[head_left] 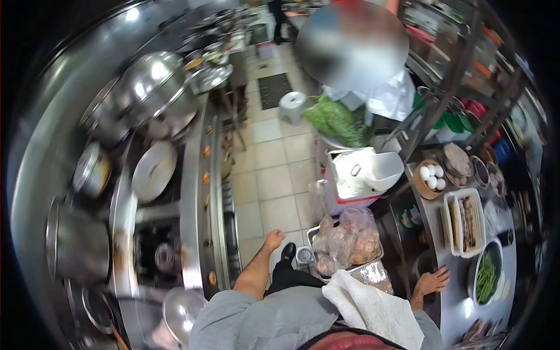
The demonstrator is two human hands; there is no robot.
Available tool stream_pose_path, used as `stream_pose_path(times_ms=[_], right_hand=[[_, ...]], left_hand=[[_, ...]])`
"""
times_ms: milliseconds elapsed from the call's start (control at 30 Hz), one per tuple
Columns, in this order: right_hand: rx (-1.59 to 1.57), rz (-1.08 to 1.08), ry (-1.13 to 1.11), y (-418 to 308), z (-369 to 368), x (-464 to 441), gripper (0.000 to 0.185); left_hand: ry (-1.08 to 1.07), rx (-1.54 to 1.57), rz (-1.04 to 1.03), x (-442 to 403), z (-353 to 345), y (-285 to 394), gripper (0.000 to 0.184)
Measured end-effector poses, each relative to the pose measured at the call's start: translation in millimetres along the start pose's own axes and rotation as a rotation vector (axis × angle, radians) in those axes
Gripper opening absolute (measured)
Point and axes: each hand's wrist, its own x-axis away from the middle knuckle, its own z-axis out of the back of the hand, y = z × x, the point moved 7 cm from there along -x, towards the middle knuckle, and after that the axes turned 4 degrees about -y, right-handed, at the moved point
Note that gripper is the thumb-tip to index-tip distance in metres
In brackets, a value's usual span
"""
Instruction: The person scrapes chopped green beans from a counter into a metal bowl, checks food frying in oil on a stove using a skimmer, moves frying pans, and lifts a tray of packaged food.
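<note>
My left hand (274, 240) hangs over the tiled floor with its fingers curled in, and nothing shows in it. My right hand (433, 281) rests on the edge of the steel counter (455, 279), fingers spread and holding nothing. Nearest to it on the counter are a metal bowl of green beans (486, 280) and a white plastic basket (465, 222) with pale and brown strips of food. A white towel (373, 309) lies over the front of my grey shirt.
Bagged food in a tray (348, 240) stands low between my hands. Beyond are a white tub (382, 170), leafy greens (338, 122) and a stool (293, 107) in the aisle. Eggs in a basket (431, 177) sit on the counter. Stove and large pots (153, 84) line the left.
</note>
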Motion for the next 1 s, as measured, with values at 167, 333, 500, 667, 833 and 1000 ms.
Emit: stream_pose_path(times_ms=[167,333,500,667,833,1000], right_hand=[[0.044,0.097,0.086,3.0,-1.9,6.2,0.065],[-0.133,0.524,0.153,-27.5,24.3,20.7,0.060],[-0.363,0.746,-0.019,-78.8,13.6,42.2,0.056],[-0.517,0.913,-0.253,-146.1,7.7,72.0,0.052],[-0.696,1.192,-0.690,-194.8,33.9,166.8,0.050],[-0.863,1.880,-1.267,-148.2,184.3,420.3,0.049]], left_hand=[[-0.012,-0.007,0.026,113.5,-60.6,-23.4,0.047],[0.050,-0.106,0.166,224.3,-70.8,-56.3,0.045],[0.142,-0.036,0.253,309.6,-78.1,-120.3,0.048],[0.258,-0.009,0.413,400.2,-100.3,-187.5,0.047],[0.366,0.220,0.520,480.8,-140.2,-234.4,0.042],[0.303,0.293,0.554,537.8,-169.8,-262.3,0.044]])
